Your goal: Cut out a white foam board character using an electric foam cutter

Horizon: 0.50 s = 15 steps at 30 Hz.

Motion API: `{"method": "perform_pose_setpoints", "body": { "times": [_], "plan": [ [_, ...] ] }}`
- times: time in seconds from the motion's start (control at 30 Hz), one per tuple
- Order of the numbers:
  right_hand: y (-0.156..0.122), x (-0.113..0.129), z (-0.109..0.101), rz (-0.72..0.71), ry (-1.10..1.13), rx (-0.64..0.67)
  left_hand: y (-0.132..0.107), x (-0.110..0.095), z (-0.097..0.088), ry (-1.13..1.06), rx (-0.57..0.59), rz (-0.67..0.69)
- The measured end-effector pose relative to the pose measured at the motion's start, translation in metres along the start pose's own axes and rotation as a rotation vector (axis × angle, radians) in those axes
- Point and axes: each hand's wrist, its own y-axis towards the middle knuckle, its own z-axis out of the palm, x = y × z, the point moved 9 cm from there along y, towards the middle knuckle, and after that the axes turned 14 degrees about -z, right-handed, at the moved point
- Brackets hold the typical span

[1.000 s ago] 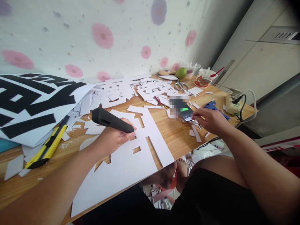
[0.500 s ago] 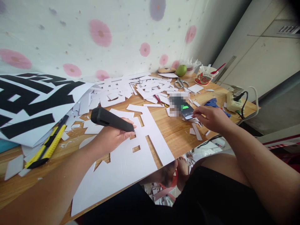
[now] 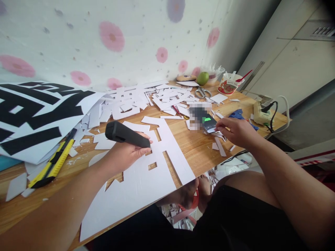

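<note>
Gripping the dark handheld tool [image 3: 128,135], my left hand [image 3: 127,155] sits over the cut white board [image 3: 131,195] at the near edge of the table [image 3: 193,146]. On the right, my right hand [image 3: 234,131] bends its fingers at the phone [image 3: 209,126]; I can't tell whether it grips.

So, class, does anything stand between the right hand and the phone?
Nothing visible does: the right hand has its fingertips at the near end of the phone. White scraps lie close by, not between.
</note>
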Motion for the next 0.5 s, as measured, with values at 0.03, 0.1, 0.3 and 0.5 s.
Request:
{"method": "perform_pose_setpoints", "body": {
  "times": [0.03,0.1,0.3,0.5],
  "plan": [
    [0.0002,0.0012,-0.0004,-0.005,-0.001,-0.001,0.0001,0.0003,0.0000,-0.001,0.001,-0.002],
    [0.0006,0.0032,-0.0010,-0.018,-0.005,-0.006,0.0002,0.0005,0.0001,-0.003,0.005,0.000],
    [0.0005,0.0023,-0.0015,-0.015,-0.006,-0.018,0.0002,-0.0009,-0.0006,-0.006,0.001,0.005],
    [0.0001,0.0011,0.0007,0.002,0.006,0.014,-0.0004,-0.0002,-0.0005,-0.011,-0.003,-0.039]
  ]
}}
